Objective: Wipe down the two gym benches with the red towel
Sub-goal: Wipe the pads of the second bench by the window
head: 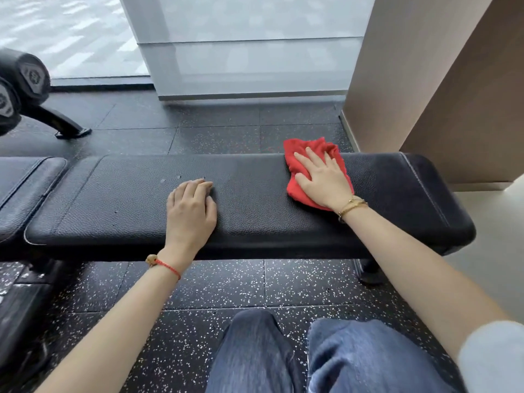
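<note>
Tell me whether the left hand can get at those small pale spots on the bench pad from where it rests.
Probably yes. The left hand rests flat on the bench pad, and the pale spots lie just beyond its fingertips with only bare pad between. The red towel is under the right hand, though.

Red string bracelet (166,266), gold bracelet (352,206), blue jeans (354,355)
</note>
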Action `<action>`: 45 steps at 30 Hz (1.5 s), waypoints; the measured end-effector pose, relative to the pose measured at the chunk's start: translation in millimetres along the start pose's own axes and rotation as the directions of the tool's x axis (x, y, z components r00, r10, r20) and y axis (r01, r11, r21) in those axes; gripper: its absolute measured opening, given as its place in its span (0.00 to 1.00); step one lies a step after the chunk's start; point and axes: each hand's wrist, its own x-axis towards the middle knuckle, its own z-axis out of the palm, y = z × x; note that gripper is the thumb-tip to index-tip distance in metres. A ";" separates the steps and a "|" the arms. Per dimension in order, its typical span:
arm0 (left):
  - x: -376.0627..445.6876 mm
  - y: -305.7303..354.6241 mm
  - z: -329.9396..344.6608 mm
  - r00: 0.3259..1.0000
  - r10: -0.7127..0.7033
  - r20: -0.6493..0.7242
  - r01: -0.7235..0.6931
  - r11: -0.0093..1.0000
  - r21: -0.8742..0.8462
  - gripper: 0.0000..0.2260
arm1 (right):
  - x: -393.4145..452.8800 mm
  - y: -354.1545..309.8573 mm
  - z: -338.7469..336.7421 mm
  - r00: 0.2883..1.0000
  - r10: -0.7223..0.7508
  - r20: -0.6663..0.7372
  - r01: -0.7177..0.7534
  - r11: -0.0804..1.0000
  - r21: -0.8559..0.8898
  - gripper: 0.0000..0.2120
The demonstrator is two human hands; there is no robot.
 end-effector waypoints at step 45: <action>-5.0 155.2 54.6 0.987 0.157 0.020 -0.156 0.986 -0.062 0.15 | -40.8 51.5 -12.2 0.996 -0.090 0.018 0.091 0.996 -0.010 0.27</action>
